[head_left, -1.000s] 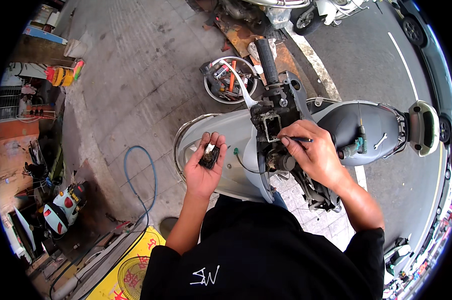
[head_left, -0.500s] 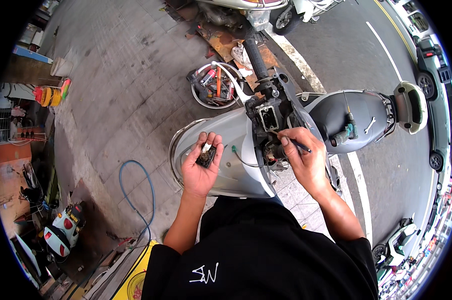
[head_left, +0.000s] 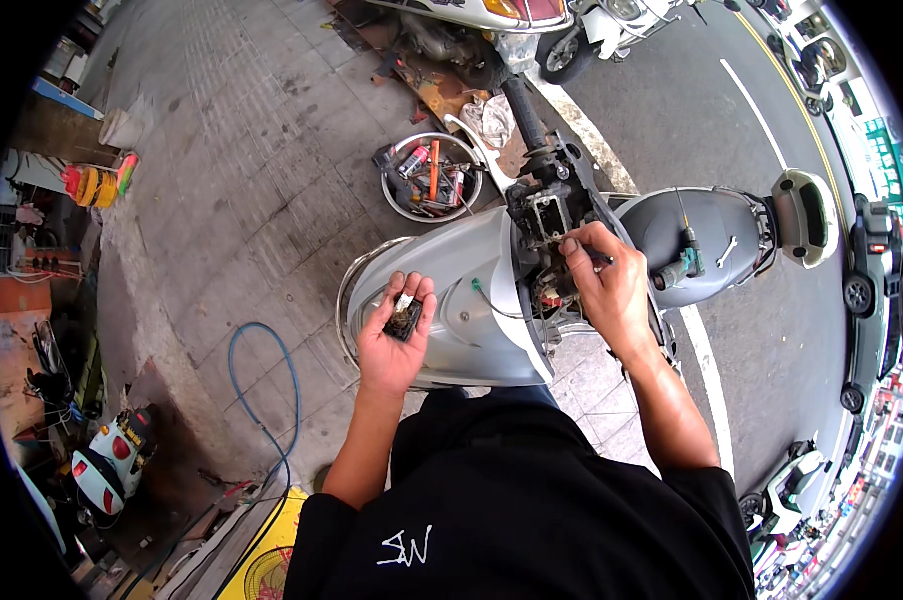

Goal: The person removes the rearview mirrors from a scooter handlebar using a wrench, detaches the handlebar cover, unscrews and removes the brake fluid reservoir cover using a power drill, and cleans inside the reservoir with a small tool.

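My left hand (head_left: 392, 352), palm up and fingers curled, cradles a small dark rectangular part (head_left: 404, 318) with a whitish piece against it; its exact kind is unclear. Between the thumb and fingers of my right hand (head_left: 614, 295) is a thin, pen-like tool with a dark handle (head_left: 600, 257). Its tip is hard to make out, close to the near edge of an uncovered rectangular reservoir (head_left: 548, 214) on the scooter's handlebar. The scooter's silver front panel (head_left: 442, 290) lies under my left hand. A green connector (head_left: 478, 286) on a wire rests against that panel.
Left of the handlebar grip (head_left: 524, 112), a round basin (head_left: 392, 205) of tools and spray cans stands on the paving. A cordless drill (head_left: 684, 262) and a wrench (head_left: 729, 250) lie on the scooter seat (head_left: 652, 225). A blue hose (head_left: 234, 365) loops over the ground.
My right hand has moved slightly up and closer to the reservoir with the tool. The left hand keeps its hold on the dark part. The whole view has shifted a little.
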A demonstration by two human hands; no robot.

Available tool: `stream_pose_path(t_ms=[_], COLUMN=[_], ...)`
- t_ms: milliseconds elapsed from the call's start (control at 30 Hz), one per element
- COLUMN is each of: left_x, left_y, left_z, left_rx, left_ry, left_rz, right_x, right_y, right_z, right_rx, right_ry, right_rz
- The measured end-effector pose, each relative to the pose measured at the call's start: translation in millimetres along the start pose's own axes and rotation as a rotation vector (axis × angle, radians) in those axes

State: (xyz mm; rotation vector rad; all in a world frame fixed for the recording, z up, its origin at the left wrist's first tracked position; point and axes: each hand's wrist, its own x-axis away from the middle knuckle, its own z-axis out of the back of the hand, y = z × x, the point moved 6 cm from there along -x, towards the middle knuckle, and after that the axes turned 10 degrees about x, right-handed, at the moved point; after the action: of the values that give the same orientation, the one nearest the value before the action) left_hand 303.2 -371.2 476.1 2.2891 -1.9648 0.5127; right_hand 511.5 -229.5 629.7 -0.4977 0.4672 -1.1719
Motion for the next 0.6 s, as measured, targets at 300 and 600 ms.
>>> stream_pose_path(t_ms=[300, 600], left_x=[2.6, -1.8], left_y=[5.7, -3.4], left_z=[-4.9, -6.9], left_rx=[-0.033, -0.02], left_ry=[-0.012, 0.024], left_rz=[0.005, 0.043], right_x=[7.8, 5.5], right_y=[-3.6, -3.1], right_z=[-13.8, -20.5], right_rx=[-0.03, -0.135], right_ry=[0.204, 0.237], right_rz=[0.039, -0.08])
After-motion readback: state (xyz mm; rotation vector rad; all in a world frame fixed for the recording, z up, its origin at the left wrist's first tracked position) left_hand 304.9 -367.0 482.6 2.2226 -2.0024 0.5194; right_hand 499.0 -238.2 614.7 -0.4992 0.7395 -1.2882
